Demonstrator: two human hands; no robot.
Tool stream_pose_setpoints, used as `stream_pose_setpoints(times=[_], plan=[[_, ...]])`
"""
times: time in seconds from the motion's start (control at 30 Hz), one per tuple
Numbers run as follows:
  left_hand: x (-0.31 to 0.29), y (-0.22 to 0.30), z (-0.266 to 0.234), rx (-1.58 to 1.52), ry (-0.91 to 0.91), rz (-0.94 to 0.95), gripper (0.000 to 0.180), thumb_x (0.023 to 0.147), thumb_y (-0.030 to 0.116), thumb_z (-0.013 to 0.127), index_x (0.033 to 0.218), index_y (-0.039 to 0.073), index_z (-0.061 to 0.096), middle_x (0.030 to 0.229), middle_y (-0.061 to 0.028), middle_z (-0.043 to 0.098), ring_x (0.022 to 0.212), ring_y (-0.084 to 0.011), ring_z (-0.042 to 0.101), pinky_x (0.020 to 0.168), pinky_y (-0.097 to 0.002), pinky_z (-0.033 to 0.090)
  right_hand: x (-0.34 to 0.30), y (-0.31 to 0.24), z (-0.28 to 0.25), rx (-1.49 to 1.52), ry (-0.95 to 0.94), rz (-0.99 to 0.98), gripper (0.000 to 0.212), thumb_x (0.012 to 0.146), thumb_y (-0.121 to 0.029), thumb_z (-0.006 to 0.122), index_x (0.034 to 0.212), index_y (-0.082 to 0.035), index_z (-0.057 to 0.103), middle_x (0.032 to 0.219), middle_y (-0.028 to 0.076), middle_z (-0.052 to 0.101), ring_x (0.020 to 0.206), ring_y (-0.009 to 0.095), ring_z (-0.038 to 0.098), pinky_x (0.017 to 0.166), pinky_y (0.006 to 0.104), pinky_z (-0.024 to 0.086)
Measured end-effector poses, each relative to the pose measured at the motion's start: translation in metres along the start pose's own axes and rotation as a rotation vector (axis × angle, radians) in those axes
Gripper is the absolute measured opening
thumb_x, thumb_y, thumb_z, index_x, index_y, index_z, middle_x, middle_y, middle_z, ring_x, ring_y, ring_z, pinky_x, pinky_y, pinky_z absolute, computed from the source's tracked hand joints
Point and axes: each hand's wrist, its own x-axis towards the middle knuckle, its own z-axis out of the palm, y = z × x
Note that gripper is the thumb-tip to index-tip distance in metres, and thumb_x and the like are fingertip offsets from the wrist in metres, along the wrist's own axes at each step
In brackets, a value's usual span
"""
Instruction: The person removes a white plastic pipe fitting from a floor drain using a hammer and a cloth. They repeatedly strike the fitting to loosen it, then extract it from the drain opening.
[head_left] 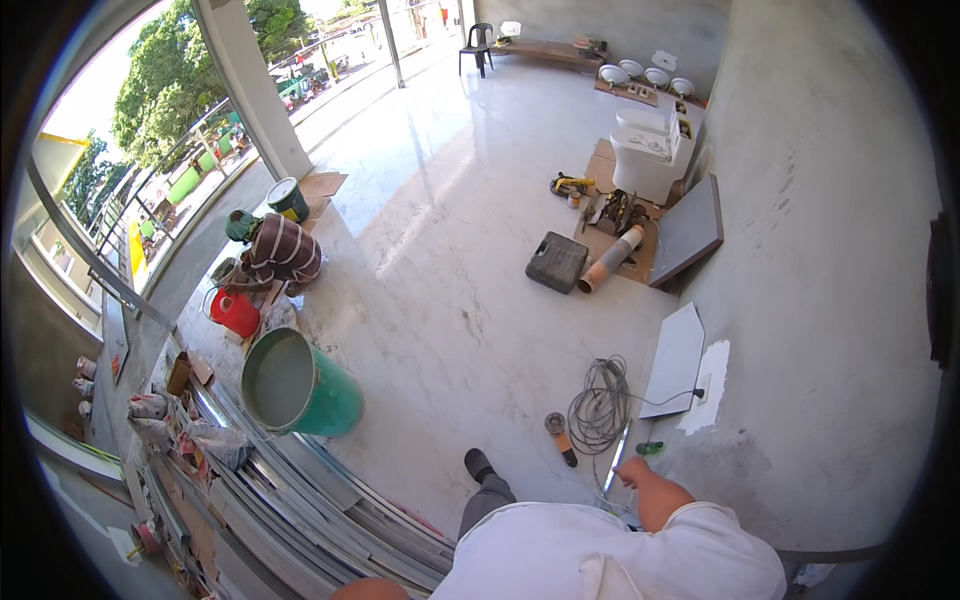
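My right hand [630, 473] is low beside the right wall, its fingers curled at a narrow shiny strip [617, 452] that lies along the floor. What is inside the fingers is too small to make out. Close by are a small green bottle-like object [650, 448] and a coil of grey cable [597, 408], whose end runs to a plug at the wall. An orange angle grinder [562, 440] lies left of the coil. Only a bit of my left arm shows at the lower edge; my left hand is out of the picture.
A white board [673, 362] leans on the right wall. Ahead lie a black tool case [557, 262], an orange-white tube [611, 260] and a white toilet [650, 160]. Left stand a green drum [335, 395], long metal profiles [290, 500] and a crouching person [285, 250] by a red bucket [235, 313].
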Motion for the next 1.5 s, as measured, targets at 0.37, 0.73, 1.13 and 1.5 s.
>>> stream_pose_setpoints(times=[0.37, 0.73, 1.13, 1.5], plan=[[0.108, -0.183, -0.283, -0.095, -0.211, -0.021, 0.015, 0.09, 0.014, 0.058, 0.079, 0.009, 0.067, 0.078, -0.0077, 0.067, 0.065, -0.0204, 0.063, 0.056, -0.0304, 0.048, 0.027, -0.232, -0.104, 0.781, -0.003, -0.088, 0.04, 0.092, -0.035, 0.07, 0.11, 0.001, 0.066, 0.093, 0.013, 0.071, 0.075, 0.025, 0.071, 0.066, 0.043, 0.058], [0.175, -0.42, -0.46, 0.08, -0.081, 0.132, 0.007, 0.085, 0.004, 0.062, 0.082, 0.008, 0.067, 0.077, -0.0034, 0.064, 0.062, -0.0191, 0.061, 0.054, -0.0321, 0.048, 0.162, -0.459, -0.29, 0.564, -0.091, 0.055, 0.038, 0.092, -0.034, 0.07, 0.104, 0.001, 0.068, 0.089, 0.013, 0.072, 0.071, 0.024, 0.07, 0.062, 0.0409, 0.058], [0.242, -0.682, -0.677, -0.086, 0.162, 0.197, 0.01, 0.088, 0.008, 0.059, 0.084, 0.01, 0.068, 0.078, -0.002, 0.066, 0.066, -0.0165, 0.061, 0.059, -0.0275, 0.048, 0.285, -0.751, -0.54, 0.743, 0.103, -0.215, 0.04, 0.091, -0.038, 0.072, 0.107, -0.001, 0.067, 0.088, 0.007, 0.07, 0.071, 0.017, 0.069, 0.059, 0.0315, 0.056], [0.349, -0.967, -0.927, -0.111, -0.026, 0.318, 0.017, 0.073, -0.007, 0.068, 0.081, 0.009, 0.068, 0.074, -0.0011, 0.063, 0.059, -0.0142, 0.06, 0.05, -0.0273, 0.046, 0.367, -0.892, -0.675, 0.817, -0.004, 0.221, 0.038, 0.093, -0.035, 0.069, 0.106, 0.001, 0.066, 0.092, 0.013, 0.071, 0.075, 0.024, 0.071, 0.06, 0.0358, 0.057]])
